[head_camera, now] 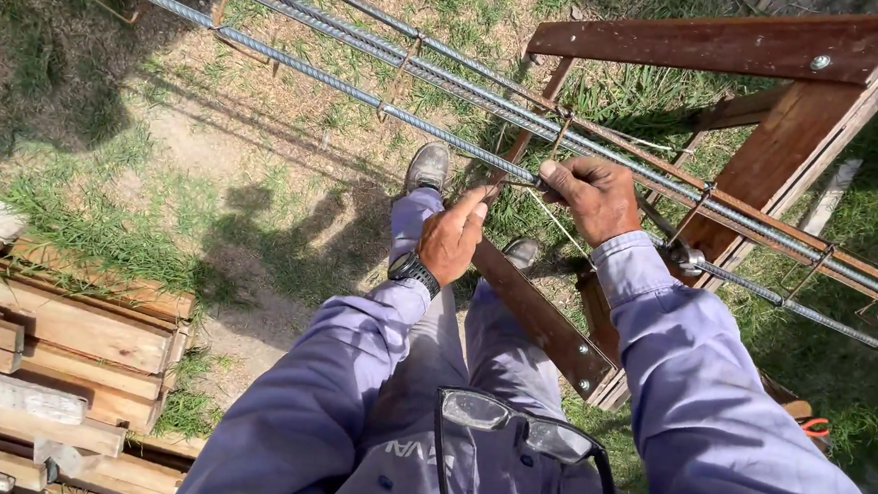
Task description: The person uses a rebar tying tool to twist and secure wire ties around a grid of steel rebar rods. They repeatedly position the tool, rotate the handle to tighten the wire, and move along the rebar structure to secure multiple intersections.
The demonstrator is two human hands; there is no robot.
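Patchy grass [109, 230], stacked planks [63, 358], wooden trestle [767, 104], both hands pinching tie wire [551, 218] at rebar [445, 137]

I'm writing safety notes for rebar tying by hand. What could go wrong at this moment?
Both the left hand and the right hand are bare and work thin tie wire at the ribbed rebar, so a loose wire end could prick or cut a finger. The glasses hang at the chest, perhaps leaving the eyes exposed. The feet stand close to the wooden trestle, a possible trip.
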